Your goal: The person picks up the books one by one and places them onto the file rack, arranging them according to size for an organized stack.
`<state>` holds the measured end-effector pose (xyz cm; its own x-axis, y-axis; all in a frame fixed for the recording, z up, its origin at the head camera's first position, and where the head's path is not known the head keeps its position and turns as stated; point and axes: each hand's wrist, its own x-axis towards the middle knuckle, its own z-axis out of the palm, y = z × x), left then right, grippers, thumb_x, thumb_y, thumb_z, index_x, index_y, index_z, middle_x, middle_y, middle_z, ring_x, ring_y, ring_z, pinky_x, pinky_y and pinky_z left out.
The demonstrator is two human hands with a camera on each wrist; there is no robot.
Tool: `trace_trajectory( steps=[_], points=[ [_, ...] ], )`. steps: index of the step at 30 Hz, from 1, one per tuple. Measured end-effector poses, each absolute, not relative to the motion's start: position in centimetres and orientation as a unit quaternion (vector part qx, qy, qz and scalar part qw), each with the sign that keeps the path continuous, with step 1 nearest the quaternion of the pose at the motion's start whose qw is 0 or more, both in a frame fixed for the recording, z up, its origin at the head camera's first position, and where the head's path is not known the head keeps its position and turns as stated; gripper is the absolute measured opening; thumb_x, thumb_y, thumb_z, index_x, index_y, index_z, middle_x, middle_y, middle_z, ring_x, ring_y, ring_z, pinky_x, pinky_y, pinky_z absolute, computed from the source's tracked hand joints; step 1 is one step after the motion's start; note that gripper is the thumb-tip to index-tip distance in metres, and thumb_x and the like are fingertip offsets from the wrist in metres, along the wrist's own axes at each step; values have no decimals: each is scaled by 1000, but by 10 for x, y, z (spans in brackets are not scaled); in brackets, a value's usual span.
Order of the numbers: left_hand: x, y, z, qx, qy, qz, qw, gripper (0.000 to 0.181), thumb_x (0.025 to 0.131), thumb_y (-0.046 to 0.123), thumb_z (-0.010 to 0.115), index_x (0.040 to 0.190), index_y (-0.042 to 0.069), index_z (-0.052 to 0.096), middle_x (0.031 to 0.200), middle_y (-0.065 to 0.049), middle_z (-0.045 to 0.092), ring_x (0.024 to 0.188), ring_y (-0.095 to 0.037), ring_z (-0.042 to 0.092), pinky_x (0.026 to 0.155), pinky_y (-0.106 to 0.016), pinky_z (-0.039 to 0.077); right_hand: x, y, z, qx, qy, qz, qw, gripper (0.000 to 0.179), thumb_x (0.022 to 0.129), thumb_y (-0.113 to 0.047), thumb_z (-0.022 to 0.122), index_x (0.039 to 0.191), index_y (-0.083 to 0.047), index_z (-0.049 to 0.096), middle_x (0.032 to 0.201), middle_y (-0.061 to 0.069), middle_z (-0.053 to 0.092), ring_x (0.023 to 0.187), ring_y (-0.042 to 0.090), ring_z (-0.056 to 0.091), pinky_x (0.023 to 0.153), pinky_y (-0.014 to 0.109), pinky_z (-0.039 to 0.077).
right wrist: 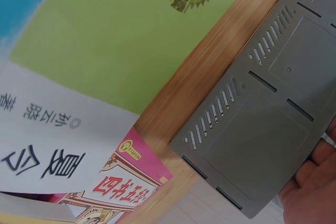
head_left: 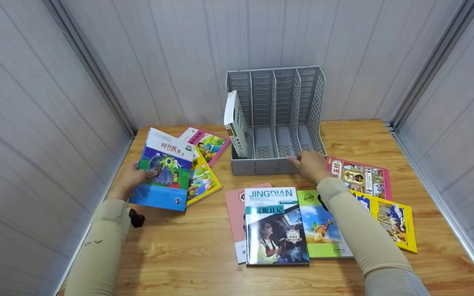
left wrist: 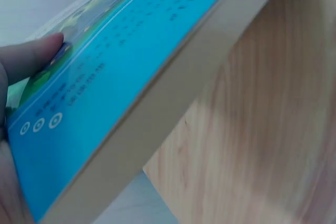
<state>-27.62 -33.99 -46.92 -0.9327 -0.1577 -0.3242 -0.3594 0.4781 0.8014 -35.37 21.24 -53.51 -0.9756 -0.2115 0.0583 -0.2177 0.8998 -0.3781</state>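
Observation:
On the left, my left hand [head_left: 132, 179] grips a blue book [head_left: 161, 197] by its left edge, thumb lying over the cover. The left wrist view shows that thumb across the book [left wrist: 115, 98] and the thick page edge, tilted over the wood. My right hand [head_left: 313, 164] holds the front edge of a grey file rack [head_left: 257, 166] near its right corner. In the right wrist view, the curled fingers [right wrist: 310, 174] lie along the rack [right wrist: 247, 150]. A white book [head_left: 237, 127] stands upright in the leftmost compartment; the other compartments hold nothing.
Beneath the blue book lie a yellow book [head_left: 204, 181] and a pink book [head_left: 210, 142]. In front of the rack, a book with a girl and cat [head_left: 276, 230] overlaps a pink one [head_left: 237, 213] and a green one [head_left: 317, 222]. Red [head_left: 379, 176] and yellow books [head_left: 405, 226] lie right.

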Motion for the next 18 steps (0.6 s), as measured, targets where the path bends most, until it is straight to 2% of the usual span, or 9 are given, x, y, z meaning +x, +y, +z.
trace_trajectory(
  steps=[7, 12, 18],
  points=[
    [-279, -321, -467, -160, 839, 519, -17, 52, 108, 13, 64, 156, -2, 52, 149, -28, 63, 126, -34, 62, 119, -51, 48, -354, 212, -535, 109, -974, 200, 2, 55, 113, -46, 56, 132, 3, 73, 129, 27, 75, 126, 52, 67, 121, 70, 41],
    [-279, -299, -468, -143, 835, 520, -109, 48, 109, 10, 62, 154, -1, 55, 149, -26, 65, 135, -40, 64, 122, -54, 48, -354, 212, -535, 108, -973, 204, -1, 56, 113, -47, 56, 131, 3, 74, 128, 26, 76, 124, 50, 69, 119, 67, 44],
    [-276, -271, -473, -104, 831, 508, -203, 41, 109, 9, 63, 148, -5, 60, 143, -28, 69, 134, -46, 67, 117, -59, 52, -354, 213, -534, 110, -972, 209, -8, 57, 113, -49, 54, 130, 2, 74, 127, 25, 76, 123, 48, 69, 114, 65, 49]
  ],
)
